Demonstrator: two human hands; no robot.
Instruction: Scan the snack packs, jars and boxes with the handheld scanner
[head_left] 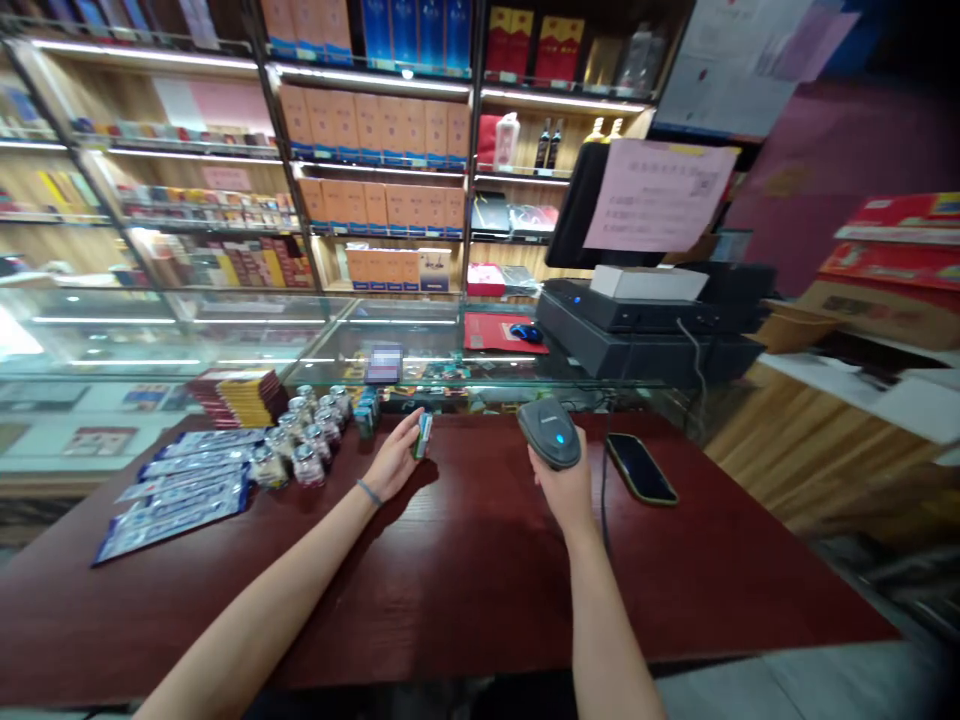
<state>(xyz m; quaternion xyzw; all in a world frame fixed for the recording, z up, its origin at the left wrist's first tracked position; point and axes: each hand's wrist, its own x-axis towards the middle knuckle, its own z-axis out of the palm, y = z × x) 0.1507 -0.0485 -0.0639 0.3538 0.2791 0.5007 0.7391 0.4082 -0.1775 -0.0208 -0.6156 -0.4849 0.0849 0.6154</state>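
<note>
My left hand [395, 458] grips a small green and white box [424, 436] a little above the brown table [465, 580]. Wrapped round the handle of a grey barcode scanner [551, 432] is my right hand [559, 485]; a blue light glows on the scanner's top. The scanner's head points toward the box across a gap. Left of my left hand stand several small teal boxes [366, 412] and several small clear jars [307, 462]. Farther left lie flat blue and silver packets [180, 485] and stacks of dark red and yellow boxes [238, 398].
A phone [643, 468] lies right of the scanner, whose cable [604, 490] hangs beside it. Behind the table are a glass counter [420, 325], a red mat [495, 335] with a mouse [526, 332], and a cash register [637, 325]. Shelves of boxed goods [375, 125] line the back.
</note>
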